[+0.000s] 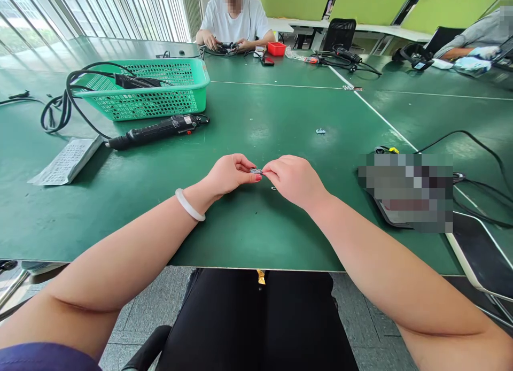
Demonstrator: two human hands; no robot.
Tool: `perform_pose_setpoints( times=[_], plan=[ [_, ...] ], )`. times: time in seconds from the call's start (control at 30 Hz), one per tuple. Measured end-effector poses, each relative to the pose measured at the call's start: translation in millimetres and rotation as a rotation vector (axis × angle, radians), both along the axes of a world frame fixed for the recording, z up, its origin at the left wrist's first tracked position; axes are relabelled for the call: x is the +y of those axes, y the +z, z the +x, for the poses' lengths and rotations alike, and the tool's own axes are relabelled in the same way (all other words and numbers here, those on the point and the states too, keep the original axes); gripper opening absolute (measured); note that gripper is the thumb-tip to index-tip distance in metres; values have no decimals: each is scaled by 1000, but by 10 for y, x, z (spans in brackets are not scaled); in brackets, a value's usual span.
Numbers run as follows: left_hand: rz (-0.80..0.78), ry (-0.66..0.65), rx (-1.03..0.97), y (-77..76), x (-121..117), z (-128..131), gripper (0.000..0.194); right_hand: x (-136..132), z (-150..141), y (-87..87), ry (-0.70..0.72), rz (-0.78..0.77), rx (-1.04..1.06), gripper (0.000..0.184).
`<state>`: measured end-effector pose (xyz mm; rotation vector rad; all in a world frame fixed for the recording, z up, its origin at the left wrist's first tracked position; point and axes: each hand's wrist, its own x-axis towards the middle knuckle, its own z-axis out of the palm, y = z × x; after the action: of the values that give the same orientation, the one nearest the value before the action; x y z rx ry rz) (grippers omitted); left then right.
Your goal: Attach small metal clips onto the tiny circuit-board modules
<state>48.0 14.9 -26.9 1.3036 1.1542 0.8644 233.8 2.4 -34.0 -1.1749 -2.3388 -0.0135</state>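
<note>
Above the green table, my left hand (230,175) pinches a small, flat, silvery-grey piece (255,171) between thumb and fingertips. It looks like a tiny electronic part, though its exact kind is too small to make out. My right hand (295,179) is closed at the piece's right end, its fingertips pressed together there; what they grip is hidden behind the fingers. Just under the right fingers, a tiny whitish piece (274,188) lies on the table. Farther off, another small bluish-grey piece (320,131) rests on the surface.
A green basket (156,99) holding a cable stands at the left, behind a black electric screwdriver (158,131) and a folded paper (66,161). At the right lie a blurred dark object (404,192) and a phone (481,250). Across the table (256,237), a person (236,23) handles a device.
</note>
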Motion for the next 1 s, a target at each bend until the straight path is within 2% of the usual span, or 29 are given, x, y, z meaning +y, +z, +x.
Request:
perform_pose_setpoints(
  times=[0.17,0.33,0.43,0.53,0.6,0.77,0.93,1.0],
  plan=[
    [35,-20,-7,-38,24,-10,34,-7,-1,-13,6,34,-59,31],
    [0,-36,-48,-18,20,-10,34,-17,-29,-9,-2,-23,60,25],
    [-50,-51,-121,-4,16,-14,33,-25,-27,11,-45,-161,249,16],
    [-94,-62,-157,-14,26,-19,32,5,56,52,-100,-350,430,18],
    [-114,-58,-154,-30,37,-22,31,48,160,89,-114,-425,375,17],
    [-151,-43,-132,-42,38,-15,30,135,362,145,-61,-539,30,20],
    [-145,-48,-101,-33,26,-4,30,142,286,63,-65,-635,-21,4],
    [-146,-53,-99,-37,29,-4,29,153,260,26,-28,-616,-7,17]
  ],
)
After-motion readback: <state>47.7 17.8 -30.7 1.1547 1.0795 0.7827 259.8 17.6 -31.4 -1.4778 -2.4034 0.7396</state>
